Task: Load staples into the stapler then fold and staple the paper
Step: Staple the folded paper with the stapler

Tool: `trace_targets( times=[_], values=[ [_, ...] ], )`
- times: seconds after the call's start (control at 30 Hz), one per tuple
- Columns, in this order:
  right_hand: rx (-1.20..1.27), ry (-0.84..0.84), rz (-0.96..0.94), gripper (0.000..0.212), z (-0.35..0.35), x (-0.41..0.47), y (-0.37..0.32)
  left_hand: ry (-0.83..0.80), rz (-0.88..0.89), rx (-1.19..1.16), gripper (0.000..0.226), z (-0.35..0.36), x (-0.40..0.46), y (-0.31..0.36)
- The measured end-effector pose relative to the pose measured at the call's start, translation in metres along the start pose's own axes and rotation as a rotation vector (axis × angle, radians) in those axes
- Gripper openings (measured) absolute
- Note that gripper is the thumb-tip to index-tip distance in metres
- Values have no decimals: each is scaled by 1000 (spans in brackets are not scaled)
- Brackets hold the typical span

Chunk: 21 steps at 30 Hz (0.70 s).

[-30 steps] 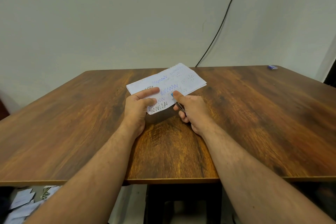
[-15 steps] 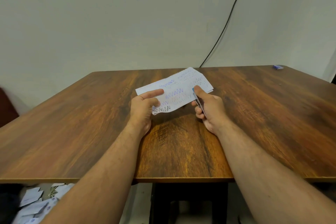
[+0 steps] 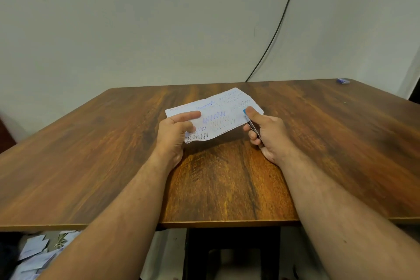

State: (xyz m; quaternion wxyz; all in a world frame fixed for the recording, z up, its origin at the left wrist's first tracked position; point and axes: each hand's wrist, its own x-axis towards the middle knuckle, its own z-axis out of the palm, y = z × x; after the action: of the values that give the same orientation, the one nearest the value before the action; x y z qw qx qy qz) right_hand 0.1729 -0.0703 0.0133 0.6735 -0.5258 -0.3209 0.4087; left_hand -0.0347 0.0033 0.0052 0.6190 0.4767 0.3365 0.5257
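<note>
two hands hold the work: left hand (image 3: 173, 130) fingers pinch the folded paper (image 3: 216, 115) at its near-left end, right hand (image 3: 264, 130) fingers grip the small stapler (image 3: 250, 120), which has slid along to the right edge at frame centre, above the surface (image 3: 227, 177). likely placed for another staple.

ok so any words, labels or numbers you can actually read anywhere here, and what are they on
None can be read.
Folded paper: only rows of zigzag pen scribbles in blue, black and paler ink, not letters.
Stapler in the right hand: a blue tip and a metal edge show, no marking visible.
Small blue box at the table's far right corner: too small to read.
Papers on the floor: too blurred to read.
</note>
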Motion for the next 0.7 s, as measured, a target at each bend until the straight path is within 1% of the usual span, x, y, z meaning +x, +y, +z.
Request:
trace_targets(
  times=[0.23, 0.47, 0.57, 0.67, 0.7],
  values=[
    [-34, 45, -29, 31, 1, -1, 2, 7, 5, -3, 38, 2, -5, 4],
    [-50, 77, -62, 34, 3, -1, 2, -3, -3, -41, 28, 1, -7, 6],
    [-33, 40, -106, 37, 3, -2, 3, 67, 41, -11, 27, 0, -7, 5],
    [-10, 5, -133, 44, 3, -2, 5, 194, 94, 48, 28, -1, -7, 3],
    [-24, -4, -136, 42, 3, -2, 6, 237, 97, 71, 28, -1, -6, 3]
  ],
)
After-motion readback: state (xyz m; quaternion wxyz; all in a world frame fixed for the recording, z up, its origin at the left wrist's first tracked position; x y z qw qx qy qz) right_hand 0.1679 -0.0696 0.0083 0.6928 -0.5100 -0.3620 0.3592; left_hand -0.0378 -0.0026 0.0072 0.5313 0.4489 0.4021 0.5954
